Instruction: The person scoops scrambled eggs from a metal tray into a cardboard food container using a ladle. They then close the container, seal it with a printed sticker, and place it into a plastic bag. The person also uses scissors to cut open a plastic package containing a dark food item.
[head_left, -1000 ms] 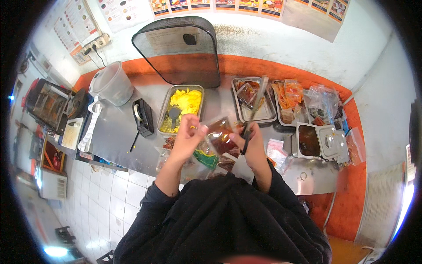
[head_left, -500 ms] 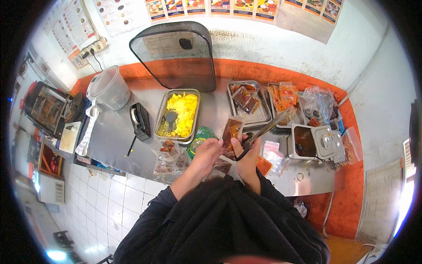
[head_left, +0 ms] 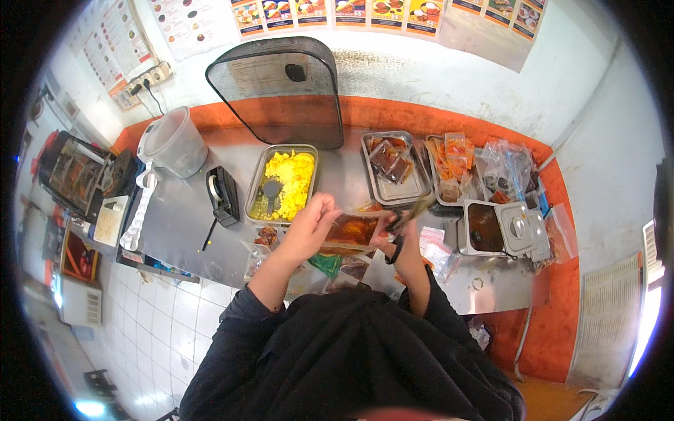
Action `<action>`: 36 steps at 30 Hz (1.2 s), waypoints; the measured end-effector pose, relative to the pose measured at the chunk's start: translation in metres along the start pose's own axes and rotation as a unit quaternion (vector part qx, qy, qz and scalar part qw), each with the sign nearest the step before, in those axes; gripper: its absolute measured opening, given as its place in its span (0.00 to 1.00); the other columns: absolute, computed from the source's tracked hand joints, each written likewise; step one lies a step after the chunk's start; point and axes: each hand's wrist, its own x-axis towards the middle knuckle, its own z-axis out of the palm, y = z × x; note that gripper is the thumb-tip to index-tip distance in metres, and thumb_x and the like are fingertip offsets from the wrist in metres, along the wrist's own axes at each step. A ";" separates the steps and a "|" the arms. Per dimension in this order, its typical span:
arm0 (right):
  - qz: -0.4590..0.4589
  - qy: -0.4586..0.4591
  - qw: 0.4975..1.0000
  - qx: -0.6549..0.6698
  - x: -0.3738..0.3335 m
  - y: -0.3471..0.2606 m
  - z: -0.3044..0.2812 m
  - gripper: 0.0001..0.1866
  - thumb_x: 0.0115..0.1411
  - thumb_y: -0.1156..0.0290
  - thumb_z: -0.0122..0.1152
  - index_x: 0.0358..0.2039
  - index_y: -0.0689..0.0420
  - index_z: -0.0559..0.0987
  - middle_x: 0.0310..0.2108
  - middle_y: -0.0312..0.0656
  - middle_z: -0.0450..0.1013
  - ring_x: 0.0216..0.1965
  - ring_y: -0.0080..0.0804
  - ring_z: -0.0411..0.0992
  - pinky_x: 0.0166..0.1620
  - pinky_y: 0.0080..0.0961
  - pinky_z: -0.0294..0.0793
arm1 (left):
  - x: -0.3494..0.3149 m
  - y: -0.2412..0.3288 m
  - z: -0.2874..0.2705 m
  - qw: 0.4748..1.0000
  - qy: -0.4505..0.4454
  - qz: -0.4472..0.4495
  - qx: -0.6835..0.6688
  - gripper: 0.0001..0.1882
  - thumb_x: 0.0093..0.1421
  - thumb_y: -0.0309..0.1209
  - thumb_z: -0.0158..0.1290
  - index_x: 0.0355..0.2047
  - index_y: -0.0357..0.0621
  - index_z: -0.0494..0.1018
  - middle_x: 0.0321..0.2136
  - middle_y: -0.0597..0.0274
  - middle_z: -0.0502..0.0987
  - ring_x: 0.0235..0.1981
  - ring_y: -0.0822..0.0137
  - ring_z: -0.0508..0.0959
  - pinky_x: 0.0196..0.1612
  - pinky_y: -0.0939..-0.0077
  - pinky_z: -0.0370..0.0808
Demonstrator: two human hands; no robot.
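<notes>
Head view, with the tray (head_left: 316, 170) of yellow food as landmark: the sachet (head_left: 353, 230), clear with red-brown contents, hangs to the right of the tray and nearer the person, between both hands. The left hand (head_left: 309, 228), just below the tray's near right corner, has thumb and fingers closed on the sachet's left end, though the fingertips are hard to make out. The right hand (head_left: 405, 254), farther right, is wrapped round the scissors (head_left: 417, 210); their blades are blurred, and whether its thumb also grips the sachet I cannot tell. A green packet (head_left: 325, 264) below the tray is partly hidden by the sachet, and dark clothing (head_left: 351, 330) covers the table's near edge. Posters (head_left: 337, 15) high beyond the tray are cut off at the top. The table (head_left: 175, 228) under the tray is shiny grey metal. Behind the tray stands a mesh screen (head_left: 309, 105), before a white wall with an orange band (head_left: 379, 109). Left of the tray are a tape dispenser (head_left: 223, 196) and a clear tub (head_left: 181, 147); white floor tiles (head_left: 168, 309) show below and left.
</notes>
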 end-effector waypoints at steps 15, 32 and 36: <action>0.145 -0.112 0.979 -0.090 0.013 -0.025 -0.055 0.16 0.57 0.61 0.60 0.37 0.58 0.69 0.27 0.33 0.67 0.32 0.19 0.67 0.35 0.16 0.66 | -0.013 0.000 0.012 0.962 -0.025 -0.088 -0.258 0.29 0.51 0.16 0.56 0.54 0.43 0.61 0.48 0.64 0.66 0.44 0.75 0.70 0.48 0.80 0.69; 0.148 -0.510 0.801 -0.276 -0.004 -0.081 -0.083 0.34 0.54 0.37 0.51 0.37 0.61 0.68 0.29 0.48 0.70 0.32 0.40 0.71 0.34 0.31 0.69 | 0.013 0.046 -0.013 0.972 -0.219 -0.063 -0.055 0.35 0.48 0.20 0.60 0.56 0.42 0.58 0.52 0.64 0.64 0.51 0.73 0.64 0.53 0.77 0.64; 0.141 -0.483 0.813 -0.291 -0.008 -0.075 -0.084 0.34 0.53 0.36 0.53 0.34 0.62 0.70 0.26 0.47 0.70 0.29 0.39 0.70 0.32 0.31 0.68 | 0.016 0.044 -0.013 0.976 -0.217 -0.006 -0.009 0.35 0.48 0.20 0.59 0.56 0.43 0.58 0.52 0.63 0.64 0.50 0.73 0.66 0.50 0.78 0.67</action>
